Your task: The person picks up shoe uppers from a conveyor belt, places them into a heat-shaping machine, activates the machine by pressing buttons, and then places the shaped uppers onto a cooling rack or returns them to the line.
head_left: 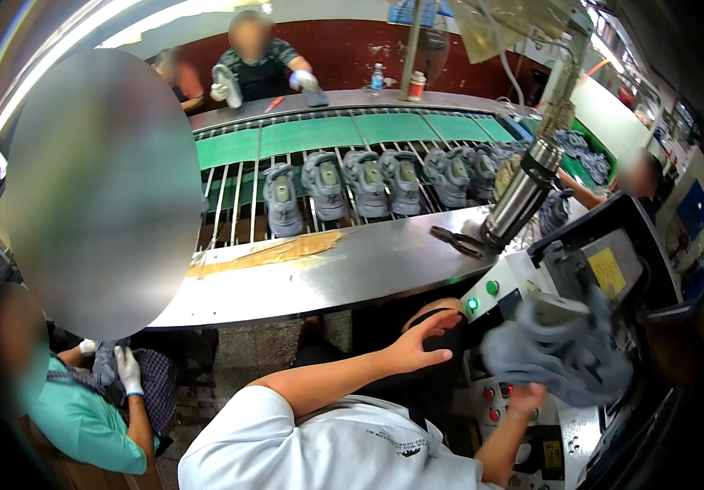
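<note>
Strip lights (pixel 54 57) glow above a dark red wall (pixel 342 61)

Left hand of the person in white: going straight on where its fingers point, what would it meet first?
The left hand would probably meet the white control panel, around its lit green button, though depth is unclear, so it might pass above.

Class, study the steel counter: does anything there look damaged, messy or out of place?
Yes: ragged, wrinkled brown tape runs along the conveyor-side edge, looking worn against the smooth metal counter. Dark pliers also lie loose beside the steel flask.
</note>
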A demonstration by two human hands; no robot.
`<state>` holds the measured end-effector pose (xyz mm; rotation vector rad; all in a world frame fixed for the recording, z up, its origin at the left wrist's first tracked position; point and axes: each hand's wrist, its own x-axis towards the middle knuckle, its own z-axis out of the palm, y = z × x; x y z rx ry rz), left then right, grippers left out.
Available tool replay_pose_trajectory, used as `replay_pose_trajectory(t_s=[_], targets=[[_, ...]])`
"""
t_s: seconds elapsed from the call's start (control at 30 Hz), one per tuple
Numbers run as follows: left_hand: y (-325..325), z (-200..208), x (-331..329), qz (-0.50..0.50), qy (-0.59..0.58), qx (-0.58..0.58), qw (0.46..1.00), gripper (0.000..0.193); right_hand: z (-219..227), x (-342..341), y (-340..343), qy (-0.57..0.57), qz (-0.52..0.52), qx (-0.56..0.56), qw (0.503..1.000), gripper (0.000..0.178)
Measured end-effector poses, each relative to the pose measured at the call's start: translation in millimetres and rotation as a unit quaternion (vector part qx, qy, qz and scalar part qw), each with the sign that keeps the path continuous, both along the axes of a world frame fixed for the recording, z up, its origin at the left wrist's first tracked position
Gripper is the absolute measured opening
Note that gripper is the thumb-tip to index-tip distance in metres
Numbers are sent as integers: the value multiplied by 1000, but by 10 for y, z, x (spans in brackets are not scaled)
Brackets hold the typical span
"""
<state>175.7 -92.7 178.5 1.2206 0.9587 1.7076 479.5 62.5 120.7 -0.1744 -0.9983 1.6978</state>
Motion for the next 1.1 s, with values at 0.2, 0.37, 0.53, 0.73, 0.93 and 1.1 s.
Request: replay_pose_trajectory(t_s=[0.2,0.37,0.53,0.73,0.93,1.1], targets=[[-1303,272,-734,150,-272,-62,949,85,730,-2176,-961,-347,310,165,870,63],[-2311,-149,-1202,564,-145,1,813,70,1220,-2806,-1162,-312,554,368,678,61],[-2609,-959,-1716,682,193,-236,665,79,539,-2684,-623,-333,624,100,700,52],[-2220,-1265,-2265,670,151,-150,711,81,-729,-1770,162,-54,392,-432,811,51],[-1833,-1298,-2956,727,175,-175,641,80,-892,-1954,355,-4,429,-465,775,63],[-1453,-1195,-3734,748,198,-245,584,80,-1005,-2020,605,-19,501,-472,725,70]])
